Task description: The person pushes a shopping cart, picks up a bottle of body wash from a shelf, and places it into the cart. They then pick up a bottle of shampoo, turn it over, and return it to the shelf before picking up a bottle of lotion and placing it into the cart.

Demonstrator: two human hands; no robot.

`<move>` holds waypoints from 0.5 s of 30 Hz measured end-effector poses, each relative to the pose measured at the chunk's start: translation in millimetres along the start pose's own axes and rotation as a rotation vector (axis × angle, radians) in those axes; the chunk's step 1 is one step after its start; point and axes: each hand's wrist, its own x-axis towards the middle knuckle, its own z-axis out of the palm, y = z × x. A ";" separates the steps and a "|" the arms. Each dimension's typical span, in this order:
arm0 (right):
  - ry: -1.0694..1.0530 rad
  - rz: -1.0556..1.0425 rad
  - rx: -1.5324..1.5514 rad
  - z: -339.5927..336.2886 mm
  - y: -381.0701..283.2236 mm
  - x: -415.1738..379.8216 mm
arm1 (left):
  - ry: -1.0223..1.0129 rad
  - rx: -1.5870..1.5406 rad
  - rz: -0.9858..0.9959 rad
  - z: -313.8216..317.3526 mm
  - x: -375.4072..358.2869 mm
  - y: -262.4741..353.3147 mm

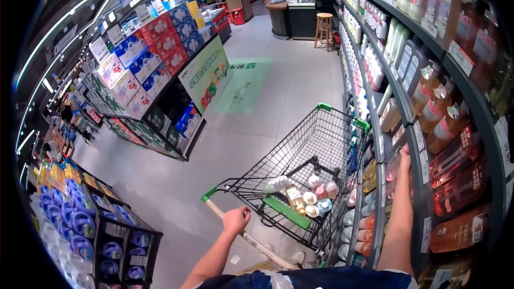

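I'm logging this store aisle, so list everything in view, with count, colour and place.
Cart: one, black and green, centre right
Cart bottles: several, mixed pale, inside cart
Shelves: several, dark grey, right
Shelf bottles: many, mixed colours, right
Boxes: many, red, blue, white, left
Jugs: many, purple-blue, lower left
Sign: one, green, beside boxes
Stool: one, brown, top
Counter: one, black and brown, top
Far goods: too small to count
Left hand: one, bare, at cart handle
Right hand: one, bare, at shelves
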 end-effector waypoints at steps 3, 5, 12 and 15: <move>-0.026 -0.096 -0.207 -4.9 11.8 7.0 | -0.008 0.001 0.000 -1.8 -0.3 -1.0; -0.036 -0.121 -0.352 -14.0 44.5 25.2 | -0.008 -0.010 0.008 -3.4 0.4 -0.5; -0.135 -0.269 -0.794 -4.0 -93.7 -62.2 | -0.038 -0.033 0.029 -6.8 2.1 -2.0; -0.147 -0.584 -0.923 3.5 -140.1 -123.9 | -0.065 -0.039 0.056 -12.1 4.6 -2.0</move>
